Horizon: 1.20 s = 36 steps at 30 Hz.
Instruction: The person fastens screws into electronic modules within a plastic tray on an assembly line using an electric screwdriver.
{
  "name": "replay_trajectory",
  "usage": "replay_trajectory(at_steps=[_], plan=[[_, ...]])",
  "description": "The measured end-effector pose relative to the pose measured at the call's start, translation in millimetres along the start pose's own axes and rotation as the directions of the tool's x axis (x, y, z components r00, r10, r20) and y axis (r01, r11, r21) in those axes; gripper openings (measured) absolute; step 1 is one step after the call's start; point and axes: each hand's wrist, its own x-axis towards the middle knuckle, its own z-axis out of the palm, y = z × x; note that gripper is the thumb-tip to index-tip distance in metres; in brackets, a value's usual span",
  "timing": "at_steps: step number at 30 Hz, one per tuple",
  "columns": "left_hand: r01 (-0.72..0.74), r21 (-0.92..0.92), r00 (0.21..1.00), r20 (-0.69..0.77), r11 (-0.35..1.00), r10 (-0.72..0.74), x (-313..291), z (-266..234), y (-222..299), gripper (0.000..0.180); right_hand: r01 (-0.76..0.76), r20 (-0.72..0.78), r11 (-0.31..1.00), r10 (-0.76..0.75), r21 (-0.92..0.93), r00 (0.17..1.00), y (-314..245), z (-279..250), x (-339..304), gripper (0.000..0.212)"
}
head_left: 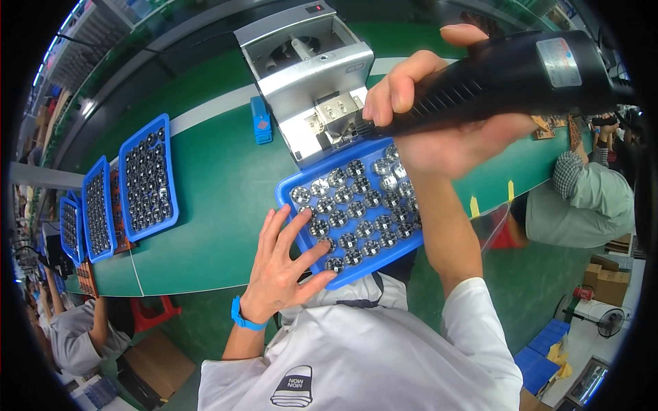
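Observation:
My right hand (445, 130) is wrapped round a black handheld power tool (493, 79) with a ribbed grip and a pale label. The tool's narrow end points left, close to the front of a silver bench machine (301, 82). Below it, a blue tray (284, 192) holds rows of round, shiny silver-and-black parts (356, 209). My left hand (281, 264), a blue band on its wrist, rests over the tray's left rim with its fingers spread, some fingertips touching parts at that side. My right hand and forearm hide the tray's far right corner.
Several more blue trays of similar parts (147, 178) stand at the left of the green table (212, 198). A small blue block (260, 120) lies beside the machine. Co-workers sit at left and right; a red stool (154, 314) and cardboard (157, 366) are on the floor.

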Motion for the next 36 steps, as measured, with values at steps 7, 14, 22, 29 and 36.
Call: replay_trajectory(at_steps=[7,14,22,29,36], plan=[[0.005,-0.003,1.000,0.004,1.000,-0.005,-2,1,0,0.040,-0.017,-0.021,0.999,0.016,-0.038,1.000,5,2,-4,0.104],[-0.004,-0.007,1.000,-0.001,1.000,0.004,-4,2,2,0.039,-0.058,-0.026,0.998,0.059,0.015,0.998,-8,14,-3,0.104],[0.037,-0.046,0.999,0.024,0.998,-0.036,2,-6,-2,0.038,-0.510,0.041,0.860,0.510,-0.016,0.859,-41,47,-52,0.094],[0.053,-0.106,0.999,0.020,0.993,-0.051,1,-4,-5,0.043,-0.540,0.069,0.840,0.543,-0.059,0.837,-36,46,-72,0.093],[0.060,-0.116,0.998,0.035,0.991,-0.056,0,-4,-4,0.041,-0.521,0.119,0.847,0.531,-0.106,0.839,-35,43,-77,0.093]])
